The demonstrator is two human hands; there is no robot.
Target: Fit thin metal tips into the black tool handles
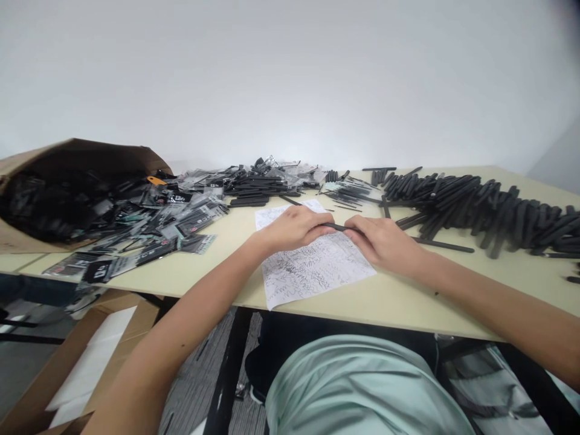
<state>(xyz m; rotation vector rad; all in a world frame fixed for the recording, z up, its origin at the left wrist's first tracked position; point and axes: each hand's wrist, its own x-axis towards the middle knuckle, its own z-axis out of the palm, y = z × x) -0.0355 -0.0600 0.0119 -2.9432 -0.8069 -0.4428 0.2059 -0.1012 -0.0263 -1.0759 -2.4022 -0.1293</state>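
Observation:
Between my two hands runs a slim black pen-like stick (336,226), held roughly level above the paper. My left hand (299,226) is closed around its left part, and the left end sticks out past the knuckles. The fingers of my right hand (376,237) pinch its other end. Under both hands lies a white sheet of paper (312,272) covered in dark scribbled strokes. To the right of my right hand, a long heap of similar black sticks (453,199) stretches along the table, with one loose black stick (444,244) in front.
On the left, a cardboard box (77,145) lies on its side, with packaged black items (190,220) spilling out. More black sticks (254,187) and clear wrappers are piled at the back of the pale yellow table (408,302). An open carton (122,338) stands below, left.

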